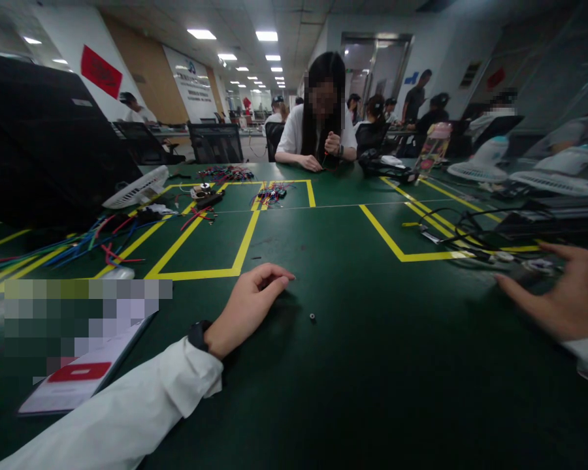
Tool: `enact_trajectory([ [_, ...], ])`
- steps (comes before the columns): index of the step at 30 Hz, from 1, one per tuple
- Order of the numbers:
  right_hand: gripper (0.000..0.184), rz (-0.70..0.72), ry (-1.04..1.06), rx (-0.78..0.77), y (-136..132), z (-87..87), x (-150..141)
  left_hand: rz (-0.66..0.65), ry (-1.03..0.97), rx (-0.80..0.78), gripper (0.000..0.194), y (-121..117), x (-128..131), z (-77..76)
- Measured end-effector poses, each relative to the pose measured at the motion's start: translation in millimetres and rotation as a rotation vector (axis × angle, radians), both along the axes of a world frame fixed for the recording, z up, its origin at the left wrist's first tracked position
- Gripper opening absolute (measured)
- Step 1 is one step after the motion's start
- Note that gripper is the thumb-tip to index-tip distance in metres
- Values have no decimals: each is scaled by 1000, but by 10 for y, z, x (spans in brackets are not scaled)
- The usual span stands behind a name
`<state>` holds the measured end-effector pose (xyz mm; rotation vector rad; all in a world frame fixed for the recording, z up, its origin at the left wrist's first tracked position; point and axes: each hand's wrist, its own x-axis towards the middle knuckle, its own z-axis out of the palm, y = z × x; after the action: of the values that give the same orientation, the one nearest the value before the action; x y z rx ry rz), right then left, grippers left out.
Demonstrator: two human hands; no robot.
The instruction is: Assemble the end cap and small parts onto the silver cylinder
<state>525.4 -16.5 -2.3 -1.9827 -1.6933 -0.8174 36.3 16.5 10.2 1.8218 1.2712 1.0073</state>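
Note:
Over the green tabletop, my left hand (259,297) is closed in a pinch, thumb against forefinger; whatever sits at its fingertips is too small to name. A small round metal part with a hole (312,316) lies on the table just to the right of that hand. A short dark sliver (257,257) rests beyond its knuckles. At the right edge, my right hand (568,287) is open, with thumb and forefinger spread wide around a small metallic part (539,266). That part is blurred, and I cannot tell whether the fingers touch it.
Black cables (451,228) tangle near my right hand. Loose coloured wires (98,238) and a white fan (137,187) are at left, beside a large black case (44,130). A paper folder (78,378) lies front left. Opposite sits a person (294,140) handling something small.

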Motion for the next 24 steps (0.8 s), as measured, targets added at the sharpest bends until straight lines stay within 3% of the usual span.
enact_trajectory([
  [1, 67, 97, -43, 36, -10, 49, -262, 10, -8, -8, 18, 1, 5, -2],
  [3, 47, 453, 46, -28, -27, 101, -842, 17, -14, -20, 18, 2, 11, -6],
  [5, 33, 753, 230, -232, -25, 96, -1421, 12, -14, -22, 19, 0, 7, -11],
  [9, 29, 1009, 406, -527, 63, 48, -2311, 3, -15, -18, 20, -7, -14, -24],
  [12, 27, 1075, 414, -595, 153, 41, -2660, 0, -17, -8, 20, -9, -18, -29],
  [15, 20, 1090, 363, -616, 194, 47, -2777, 3, -23, -9, 20, -6, -15, -29],
  [18, 16, 1082, 335, -601, 216, 74, -2685, 17, -38, -24, 21, 2, -28, -31],
  [21, 12, 965, 250, -417, 280, 129, -2354, 28, -75, -42, 21, 12, -61, -35],
  [24, 12, 688, 56, -170, 342, 182, -1792, 27, -116, -58, 19, 23, -91, -37],
])
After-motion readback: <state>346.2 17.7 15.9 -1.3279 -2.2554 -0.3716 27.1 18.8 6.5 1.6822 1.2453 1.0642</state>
